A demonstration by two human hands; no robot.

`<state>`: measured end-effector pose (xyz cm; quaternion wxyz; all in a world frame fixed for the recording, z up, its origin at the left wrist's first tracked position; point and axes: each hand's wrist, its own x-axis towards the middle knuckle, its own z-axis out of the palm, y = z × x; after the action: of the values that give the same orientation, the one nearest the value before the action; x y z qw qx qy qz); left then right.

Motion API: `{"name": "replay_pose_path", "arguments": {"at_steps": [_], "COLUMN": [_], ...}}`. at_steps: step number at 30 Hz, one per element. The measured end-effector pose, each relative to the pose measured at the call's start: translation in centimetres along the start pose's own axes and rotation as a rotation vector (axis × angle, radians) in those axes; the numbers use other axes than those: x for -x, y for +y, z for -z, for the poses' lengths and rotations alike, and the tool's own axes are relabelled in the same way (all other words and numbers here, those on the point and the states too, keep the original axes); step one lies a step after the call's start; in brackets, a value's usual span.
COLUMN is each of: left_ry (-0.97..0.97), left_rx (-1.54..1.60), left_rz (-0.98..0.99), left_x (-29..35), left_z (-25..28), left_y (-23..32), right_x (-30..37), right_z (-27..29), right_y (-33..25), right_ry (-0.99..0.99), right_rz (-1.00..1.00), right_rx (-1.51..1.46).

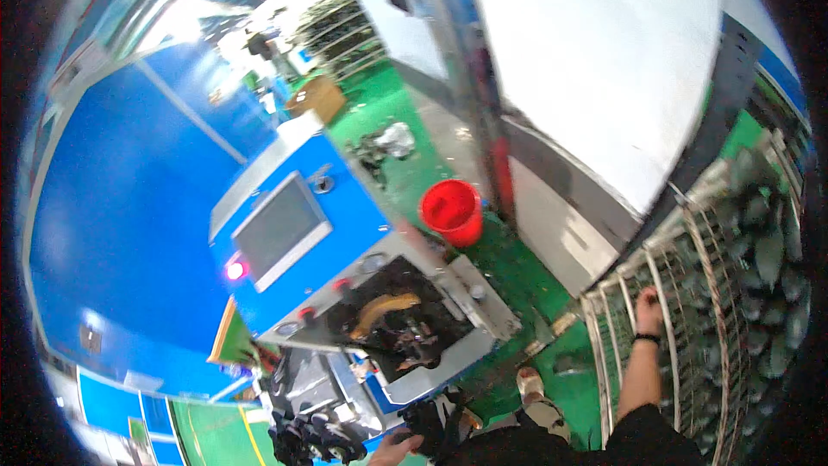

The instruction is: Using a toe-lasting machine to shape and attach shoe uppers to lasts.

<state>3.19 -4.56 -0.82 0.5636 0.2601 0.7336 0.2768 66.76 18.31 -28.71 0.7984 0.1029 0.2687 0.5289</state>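
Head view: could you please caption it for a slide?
Right hand grips a wire rack; left hand reaches beside a blue machine.

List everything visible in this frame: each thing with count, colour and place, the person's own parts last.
machine: one, blue and grey, with a grey screen and a lit pink button, left of centre.
bucket: one, red, on the green floor right of the machine.
wire rack: one, metal, at right, loaded with dark shoe-shaped pieces; count too blurred to tell.
dark items: a pile, black, bottom centre.
cardboard box: one, brown, far back on the floor.
large panel: one, white and grey, top right.
foot: one, in a light shoe, on the floor.
left hand: at the bottom edge, at the dark items; grip unclear.
right hand: raised, gripping a bar of the wire rack.
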Motion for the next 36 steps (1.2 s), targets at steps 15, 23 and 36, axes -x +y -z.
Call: {"name": "replay_pose_path", "arguments": {"at_steps": [15, 23, 36], "left_ry": [0.663, 0.377, 0.979], "left_rx": [-0.397, -0.544, -0.401], "left_rz": [-0.026, 0.181, -0.457], "left_x": [-4.2, -5.6, -33.4], "left_z": [21.3, 23.4, 59.0], "left_y": [-19.5, -16.5, -20.7], "right_x": [25.5, 34.9, 32.8], "right_z": [3.5, 2.6, 10.1], "right_y": [49.7, 74.7, 77.5], "right_ry": [-0.798, -2.091, -2.280], "right_rz": [-0.497, 0.550, 1.028], "right_rx": [2.003, 2.063, 2.329]}}
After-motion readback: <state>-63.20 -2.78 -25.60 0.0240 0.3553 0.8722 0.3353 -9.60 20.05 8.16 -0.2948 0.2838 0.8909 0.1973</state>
